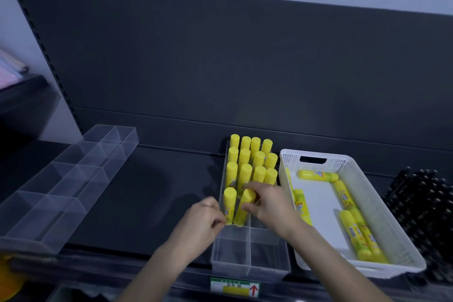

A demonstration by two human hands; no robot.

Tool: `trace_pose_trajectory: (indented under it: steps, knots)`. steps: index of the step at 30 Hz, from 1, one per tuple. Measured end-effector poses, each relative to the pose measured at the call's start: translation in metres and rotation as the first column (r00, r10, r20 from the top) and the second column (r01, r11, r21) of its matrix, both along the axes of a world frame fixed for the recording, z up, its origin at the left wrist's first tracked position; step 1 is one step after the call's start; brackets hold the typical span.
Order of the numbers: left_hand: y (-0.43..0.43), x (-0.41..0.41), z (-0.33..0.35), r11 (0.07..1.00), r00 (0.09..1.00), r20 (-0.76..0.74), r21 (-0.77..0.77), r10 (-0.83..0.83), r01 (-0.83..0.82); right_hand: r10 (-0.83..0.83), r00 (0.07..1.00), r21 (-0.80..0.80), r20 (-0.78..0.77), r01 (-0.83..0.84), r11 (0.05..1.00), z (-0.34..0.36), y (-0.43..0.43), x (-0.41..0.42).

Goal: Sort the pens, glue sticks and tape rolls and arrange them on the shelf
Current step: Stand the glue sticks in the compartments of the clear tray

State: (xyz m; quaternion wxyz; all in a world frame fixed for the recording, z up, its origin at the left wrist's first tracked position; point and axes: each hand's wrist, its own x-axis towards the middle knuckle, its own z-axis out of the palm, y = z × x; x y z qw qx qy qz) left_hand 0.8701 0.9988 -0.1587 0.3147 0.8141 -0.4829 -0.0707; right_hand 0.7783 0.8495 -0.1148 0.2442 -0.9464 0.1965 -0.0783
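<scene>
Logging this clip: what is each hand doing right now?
Left hand: fingers curled against the clear tray; grip cannot be told.
Right hand: holding a tilted glue stick.

On the shelf (147,191), a divided tray (247,265) sits centre, with glue sticks (250,162) upright in its rear compartments. A basket (397,240) just to its right holds loose sticks (343,193) lying flat. A second tray (49,203) lies well left, and pens (426,203) far right.

Green label with red arrow (234,288), pastel paper stack (9,70)
</scene>
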Motion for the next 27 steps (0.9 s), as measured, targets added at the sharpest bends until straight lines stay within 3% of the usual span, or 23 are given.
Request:
trace_pose_trajectory:
  steps: [8,18,27]
  knots:
    - [-0.002,-0.001,-0.003,1.000,1.000,0.016,0.014,-0.011,0.011,0.066,0.997,-0.046,-0.042,-0.068,0.997,-0.009,0.005,-0.004]
    - [0.000,0.002,-0.002,0.996,0.996,0.029,-0.025,-0.084,0.085,0.008,1.000,-0.101,-0.010,-0.009,0.995,-0.018,0.014,-0.005]
    - [-0.002,-0.014,0.020,0.999,0.997,0.073,0.045,-0.019,0.016,-0.077,0.993,0.003,0.087,0.077,0.997,-0.008,-0.002,-0.036]
